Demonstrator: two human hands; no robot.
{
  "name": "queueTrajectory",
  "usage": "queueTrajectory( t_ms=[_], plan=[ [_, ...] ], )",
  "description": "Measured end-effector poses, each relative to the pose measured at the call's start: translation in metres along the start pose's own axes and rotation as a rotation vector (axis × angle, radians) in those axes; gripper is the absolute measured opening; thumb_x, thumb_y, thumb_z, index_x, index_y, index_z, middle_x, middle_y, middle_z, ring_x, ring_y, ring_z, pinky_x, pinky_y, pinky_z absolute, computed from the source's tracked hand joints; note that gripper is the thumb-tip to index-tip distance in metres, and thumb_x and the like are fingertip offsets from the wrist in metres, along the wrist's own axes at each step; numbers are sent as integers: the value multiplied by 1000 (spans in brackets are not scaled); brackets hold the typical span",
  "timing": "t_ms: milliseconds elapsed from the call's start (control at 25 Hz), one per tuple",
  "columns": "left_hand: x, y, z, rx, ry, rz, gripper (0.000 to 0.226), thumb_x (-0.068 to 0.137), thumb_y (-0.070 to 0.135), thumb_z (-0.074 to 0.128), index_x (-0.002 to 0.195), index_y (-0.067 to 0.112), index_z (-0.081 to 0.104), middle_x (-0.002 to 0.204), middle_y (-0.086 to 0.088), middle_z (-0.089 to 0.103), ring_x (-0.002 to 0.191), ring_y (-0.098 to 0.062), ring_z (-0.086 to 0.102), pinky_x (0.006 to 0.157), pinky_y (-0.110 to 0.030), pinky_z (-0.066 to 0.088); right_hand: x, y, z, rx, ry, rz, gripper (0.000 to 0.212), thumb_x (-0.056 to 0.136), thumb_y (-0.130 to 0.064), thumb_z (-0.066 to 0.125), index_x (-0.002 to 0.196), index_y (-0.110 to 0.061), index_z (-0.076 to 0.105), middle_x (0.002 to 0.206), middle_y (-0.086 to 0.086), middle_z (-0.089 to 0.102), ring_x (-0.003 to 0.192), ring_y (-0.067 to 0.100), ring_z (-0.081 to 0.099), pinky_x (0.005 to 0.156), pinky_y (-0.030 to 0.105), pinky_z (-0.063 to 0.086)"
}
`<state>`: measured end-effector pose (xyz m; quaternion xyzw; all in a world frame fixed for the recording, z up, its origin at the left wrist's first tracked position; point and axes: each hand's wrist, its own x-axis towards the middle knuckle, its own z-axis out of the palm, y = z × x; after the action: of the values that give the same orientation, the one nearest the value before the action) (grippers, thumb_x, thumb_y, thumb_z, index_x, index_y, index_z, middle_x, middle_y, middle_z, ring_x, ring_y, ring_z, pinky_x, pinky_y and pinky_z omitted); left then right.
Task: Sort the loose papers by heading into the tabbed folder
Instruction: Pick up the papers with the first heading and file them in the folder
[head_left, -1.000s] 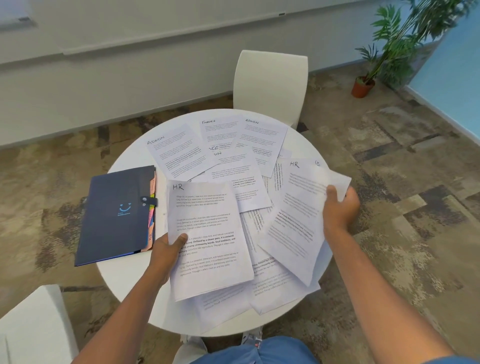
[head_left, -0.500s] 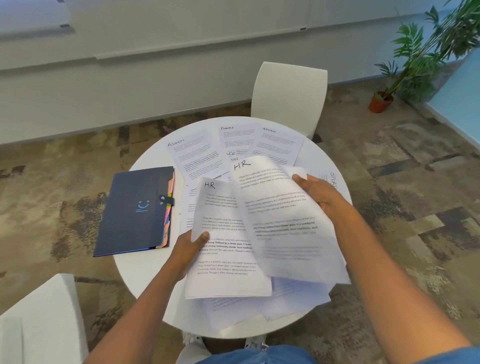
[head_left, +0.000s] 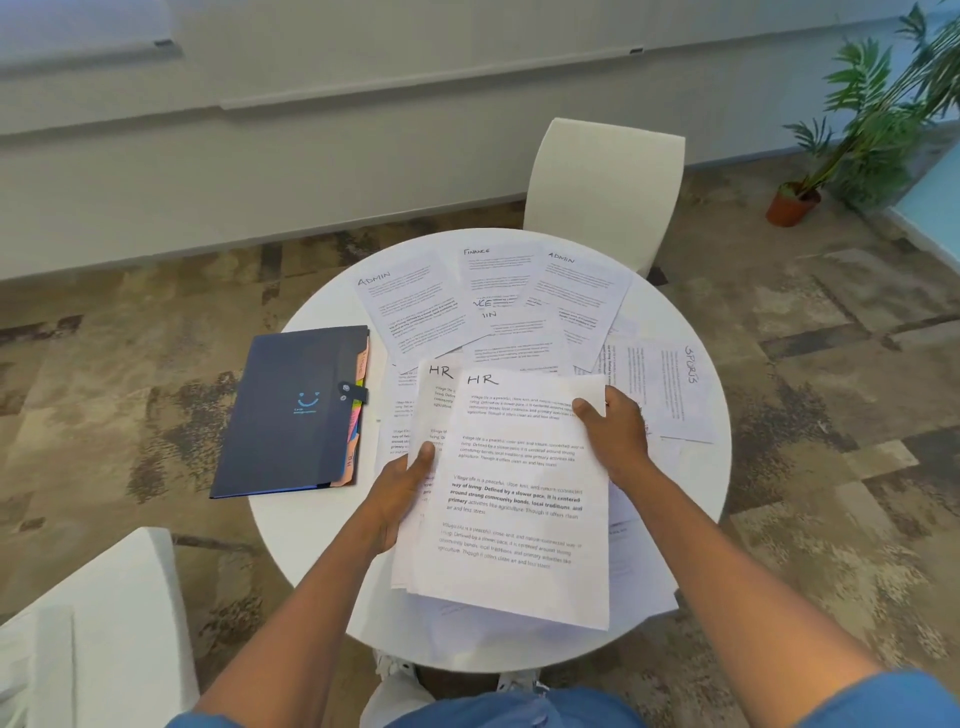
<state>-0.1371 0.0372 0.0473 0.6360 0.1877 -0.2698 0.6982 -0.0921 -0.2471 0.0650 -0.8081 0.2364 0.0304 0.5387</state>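
Two sheets headed HR overlap above the round white table (head_left: 306, 525). The upper HR sheet (head_left: 519, 499) lies over the lower HR sheet (head_left: 434, 395). My left hand (head_left: 400, 488) pinches their left edge with the thumb on top. My right hand (head_left: 615, 431) grips the upper sheet's right edge. A closed dark blue tabbed folder (head_left: 291, 415), coloured tabs along its right side, lies on the table's left part. Loose papers cover the far half: an ADMIN sheet (head_left: 410, 306), a FINANCE sheet (head_left: 493, 270), a second ADMIN sheet (head_left: 576, 291) and a SPORTS sheet (head_left: 670, 384).
More loose sheets (head_left: 639, 587) lie under the held ones near the table's front edge. A white chair (head_left: 602, 182) stands behind the table, another white chair (head_left: 88, 623) at my lower left. A potted plant (head_left: 857, 135) stands on the patterned carpet at the far right.
My right hand carried its HR sheet leftward from the right side and laid it over the HR sheet in my left hand. The two now overlap, held by both hands.
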Motion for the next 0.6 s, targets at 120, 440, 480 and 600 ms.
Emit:
queueTrajectory(
  t_ms=[120, 440, 480, 600],
  plan=[
    [1, 1, 3, -5, -29, 4, 49, 90, 53, 58, 123, 17, 63, 113, -11, 73, 103, -30, 71, 90, -51, 56, -2, -2, 8, -42, 27, -88, 24, 90, -31, 63, 97, -9, 60, 99, 0, 67, 89, 22, 61, 79, 38, 49],
    [9, 0, 5, 19, -67, 58, 57, 76, 37, 76, 124, 10, 64, 114, -13, 73, 103, -32, 71, 89, -48, 57, 3, 12, 9, 152, 52, 2, 24, 89, -37, 66, 107, -22, 58, 106, -1, 66, 97, 20, 64, 83, 39, 52],
    [10, -1, 2, 9, -58, 58, 57, 77, 37, 75, 125, 10, 63, 114, -13, 73, 104, -32, 70, 92, -51, 55, 0, 15, 10, 169, 38, 36, 31, 88, -40, 68, 112, -23, 56, 111, -2, 64, 100, 19, 62, 87, 38, 51],
    [13, -3, -2, -24, -46, 31, 56, 79, 37, 75, 127, 10, 62, 116, -14, 72, 106, -34, 69, 96, -56, 51, -9, 30, 17, 260, -111, 148, 47, 85, -42, 72, 122, -18, 55, 118, 0, 64, 106, 19, 64, 91, 39, 52]
  ],
)
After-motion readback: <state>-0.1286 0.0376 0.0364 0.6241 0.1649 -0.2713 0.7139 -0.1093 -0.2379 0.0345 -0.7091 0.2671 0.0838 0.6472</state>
